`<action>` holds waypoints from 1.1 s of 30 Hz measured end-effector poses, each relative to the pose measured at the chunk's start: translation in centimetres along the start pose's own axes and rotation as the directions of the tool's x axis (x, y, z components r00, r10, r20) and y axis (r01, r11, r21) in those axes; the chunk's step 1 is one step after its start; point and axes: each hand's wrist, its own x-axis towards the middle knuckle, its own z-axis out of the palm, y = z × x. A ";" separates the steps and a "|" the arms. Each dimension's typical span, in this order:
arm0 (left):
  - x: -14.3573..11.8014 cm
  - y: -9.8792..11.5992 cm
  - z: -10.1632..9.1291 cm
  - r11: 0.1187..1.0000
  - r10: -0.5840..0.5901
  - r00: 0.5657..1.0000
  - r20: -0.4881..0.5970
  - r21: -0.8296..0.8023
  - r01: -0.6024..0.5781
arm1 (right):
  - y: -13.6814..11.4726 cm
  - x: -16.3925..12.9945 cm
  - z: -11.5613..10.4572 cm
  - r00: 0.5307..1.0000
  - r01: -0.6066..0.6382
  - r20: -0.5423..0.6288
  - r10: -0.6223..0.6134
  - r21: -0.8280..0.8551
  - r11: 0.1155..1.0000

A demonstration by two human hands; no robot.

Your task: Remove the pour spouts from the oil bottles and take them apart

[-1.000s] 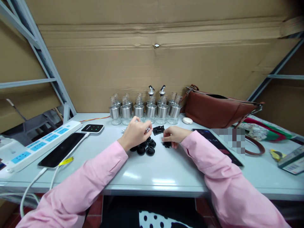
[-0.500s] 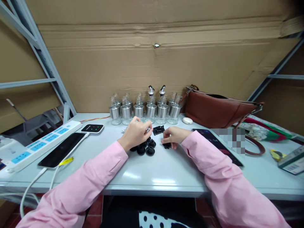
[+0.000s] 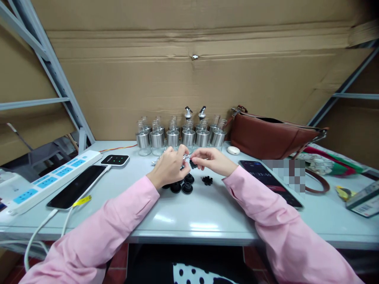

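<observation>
My left hand (image 3: 171,165) is closed in a pinch around a small silver metal piece (image 3: 185,156), held just above the table. Facing it, my right hand (image 3: 211,159) has thumb and finger pressed together close to that piece. Whatever the right fingertips hold is too small to make out. Round black stoppers (image 3: 187,187) lie in a group below my left hand, partly covered by it. A little cluster of small black parts (image 3: 207,180) rests below the right hand. More black pieces (image 3: 193,164) show behind the right fingertips, and silver pieces (image 3: 154,162) lie behind the left hand.
Rows of glass bottles with steel sleeves (image 3: 188,139) stand at the back, two with pourers (image 3: 202,113). A brown bag (image 3: 266,136), a white case (image 3: 233,150) and a tablet (image 3: 272,183) are right. Left are a power strip (image 3: 56,179), phone (image 3: 78,185) and small device (image 3: 115,160).
My right hand has lifted from the small black parts and moved left and away from me, up to the metal piece. My left hand has stayed nearly in place, still gripping it.
</observation>
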 end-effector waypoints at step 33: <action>0.1 -1.1 0.7 0.967 0.097 0.989 -0.113 -0.225 -0.120 | 1.1 0.6 0.8 0.995 -0.015 -0.079 0.053 0.413 0.911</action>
